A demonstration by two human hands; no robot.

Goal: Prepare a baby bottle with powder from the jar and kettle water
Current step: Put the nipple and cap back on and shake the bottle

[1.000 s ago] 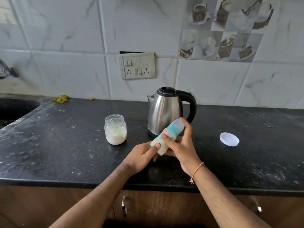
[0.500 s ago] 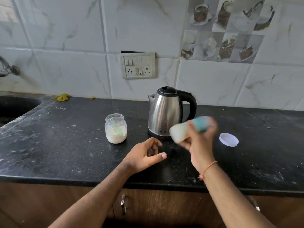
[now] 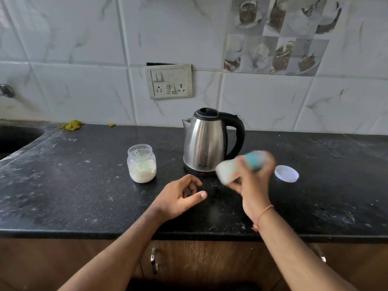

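My left hand (image 3: 180,198) hangs idle over the counter edge, palm turned inward, fingers loosely curled with the thumb stretched out to the right — it holds nothing. The forearm runs up from the lower left, bare. My right hand (image 3: 251,175) is raised higher and further right, smeared with motion blur, its fingers wrapped round the baby bottle (image 3: 241,165), which lies tilted nearly sideways in my grip — pale base to the left, teal top to the right. A thin orange thread circles my right wrist, and that forearm rises from the lower right.
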